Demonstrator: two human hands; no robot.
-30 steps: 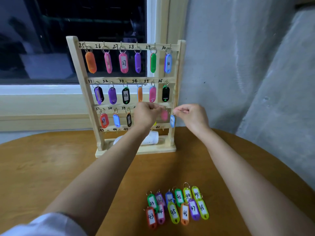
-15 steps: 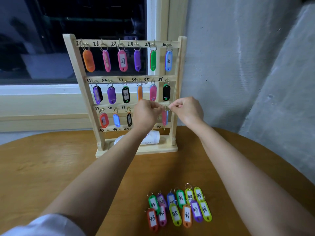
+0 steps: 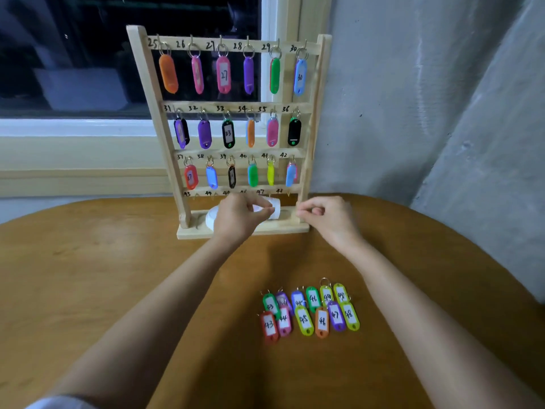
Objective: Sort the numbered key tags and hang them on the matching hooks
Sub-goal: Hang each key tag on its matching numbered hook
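A wooden rack (image 3: pixel 158 113) stands at the table's back, its hooks numbered 25 to 48. Coloured key tags hang on its top three rows; at hook 42 a blue tag (image 3: pixel 290 175) hangs with a pink one behind it. The bottom row of hooks (image 3: pixel 212 197), 43 to 48, is bare. Several loose tags (image 3: pixel 309 314) numbered 43 to 48 lie in two rows on the table near me. My left hand (image 3: pixel 241 218) and my right hand (image 3: pixel 326 216) hover in front of the rack's base, fingers curled, holding nothing I can see.
A white round object (image 3: pixel 211 219) lies on the rack's base, partly behind my left hand. The round wooden table (image 3: pixel 88 276) curves away at the right. A window sill runs behind the rack and a grey wall rises at the right.
Both hands have dropped from hook 42 to the rack's base. The pink tag and blue tag they held now hang on hook 42.
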